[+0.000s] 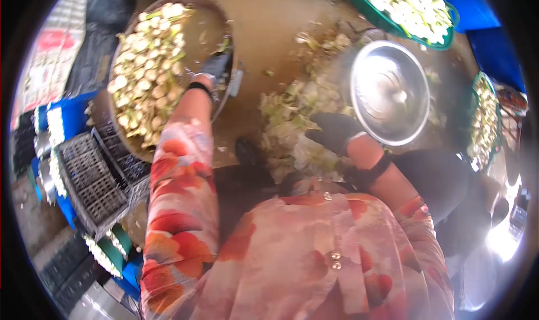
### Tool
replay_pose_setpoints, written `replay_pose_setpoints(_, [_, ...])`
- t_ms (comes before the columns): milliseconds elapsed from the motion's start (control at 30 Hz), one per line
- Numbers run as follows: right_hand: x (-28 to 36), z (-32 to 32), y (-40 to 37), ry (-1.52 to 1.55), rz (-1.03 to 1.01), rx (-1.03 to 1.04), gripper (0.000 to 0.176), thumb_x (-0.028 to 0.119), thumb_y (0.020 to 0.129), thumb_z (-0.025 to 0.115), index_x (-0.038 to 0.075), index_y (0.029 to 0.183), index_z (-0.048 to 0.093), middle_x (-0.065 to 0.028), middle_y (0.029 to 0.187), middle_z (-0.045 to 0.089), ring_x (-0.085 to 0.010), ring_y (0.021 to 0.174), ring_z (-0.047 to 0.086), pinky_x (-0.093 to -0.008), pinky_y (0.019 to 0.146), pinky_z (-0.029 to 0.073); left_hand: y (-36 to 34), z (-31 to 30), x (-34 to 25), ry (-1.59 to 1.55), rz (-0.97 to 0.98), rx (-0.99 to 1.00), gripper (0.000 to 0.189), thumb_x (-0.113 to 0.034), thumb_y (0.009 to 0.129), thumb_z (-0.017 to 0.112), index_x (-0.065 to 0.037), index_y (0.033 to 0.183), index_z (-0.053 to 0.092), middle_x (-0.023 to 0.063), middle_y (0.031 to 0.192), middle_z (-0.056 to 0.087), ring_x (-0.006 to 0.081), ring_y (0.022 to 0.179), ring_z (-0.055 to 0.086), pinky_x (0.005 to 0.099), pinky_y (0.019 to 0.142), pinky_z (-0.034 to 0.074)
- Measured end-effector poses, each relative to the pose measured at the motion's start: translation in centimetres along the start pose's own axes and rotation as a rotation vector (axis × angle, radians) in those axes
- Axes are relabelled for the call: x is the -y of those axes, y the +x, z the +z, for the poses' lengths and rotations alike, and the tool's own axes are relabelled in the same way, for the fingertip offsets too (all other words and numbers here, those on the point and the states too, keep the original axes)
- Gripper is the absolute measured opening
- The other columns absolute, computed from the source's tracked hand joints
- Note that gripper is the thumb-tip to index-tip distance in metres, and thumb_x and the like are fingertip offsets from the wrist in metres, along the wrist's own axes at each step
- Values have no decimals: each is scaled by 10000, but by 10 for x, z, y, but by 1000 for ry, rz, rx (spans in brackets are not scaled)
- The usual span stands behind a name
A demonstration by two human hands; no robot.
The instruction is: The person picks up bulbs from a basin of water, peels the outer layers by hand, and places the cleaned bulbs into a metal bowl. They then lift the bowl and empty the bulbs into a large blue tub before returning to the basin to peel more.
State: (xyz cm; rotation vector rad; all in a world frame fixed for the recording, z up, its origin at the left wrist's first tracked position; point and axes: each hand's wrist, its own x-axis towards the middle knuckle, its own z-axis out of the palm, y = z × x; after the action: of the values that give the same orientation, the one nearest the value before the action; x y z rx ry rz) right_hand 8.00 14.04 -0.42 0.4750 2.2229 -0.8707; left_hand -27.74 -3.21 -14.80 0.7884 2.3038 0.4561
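1. Risk, tub side: the left hand (216,67) reaches across to the near rim of the large round tub (132,25). The tub holds murky water and a heap of pale cut vegetable pieces (147,73). I judge that a wet glove on wet pieces could lose its grip, so that a piece drops back with a splash or slides over the rim.
2. Risk, middle: the right hand (335,132) lies on the pile of green leaf trimmings (289,115) spread over the wet brown surface (269,22). The steel bowl (390,92) stands just beside that hand. A careless sweep could knock the bowl or push trimmings into it.
3. Risk, sleeve: the floral sleeve (179,185) runs close above the tub's edge and may dip into the water.
4. Left arm: stretched forward and to the left, nearly straight, wrist over the rim, black glove pointing down into the tub. Whether its fingers are curled on a piece or loose, I cannot tell.
5. Right arm: bent at the elbow and drawn in close to the body, gloved palm down on the trimmings. The fingers look bent over the leaves, but whether they grip anything is not clear.
6. Around: a green basket (387,21) of cut pieces sits beyond the bowl, and black crates (95,177) stand to the left.
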Motion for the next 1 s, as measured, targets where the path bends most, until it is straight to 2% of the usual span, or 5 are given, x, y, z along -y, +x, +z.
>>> replay_pose_setpoints(67, [-2,8,1,-57,-34,-41,561,464,952,512,70,1351,513,-173,1285,599,-337,1175,576,-408,996,448,16,-2,-5,-139,-220,103,465,-419,1014,305,-70,1019,613,116,834,664,215,625,632,336,534,496])
replay_pose_setpoints(233, [-18,23,-3,-3,-149,-124,565,491,924,543,51,1277,576,-183,1271,602,-347,1184,565,-427,1016,430,-23,-38,35,-88,-285,-481,409,-388,913,552,-125,1221,614,148,1025,695,309,879,660,401,813,521])
replay_pose_setpoints(467, [0,-7,-2,70,102,-9,534,443,929,562,80,1322,549,-140,1348,560,-310,1221,543,-384,1023,425,-76,-181,175,-30,-511,-966,699,-552,882,549,-33,1350,511,276,1334,527,391,1255,504,434,1065,392])
replay_pose_setpoints(733, [-68,54,27,27,-35,-48,490,364,906,622,29,1261,586,-171,1197,651,-326,1126,613,-387,966,470,-76,-244,302,-69,-623,-931,858,-637,906,459,-56,1510,274,261,1476,390,380,1390,352,403,1132,287])
replay_pose_setpoints(1000, [-8,29,41,34,29,-73,411,276,877,669,21,1195,620,-199,1061,678,-340,988,657,-396,873,507,-30,-131,290,-664,65,-847,812,-324,1010,513,-135,1556,-56,161,1492,352,219,1336,387,305,1075,340])
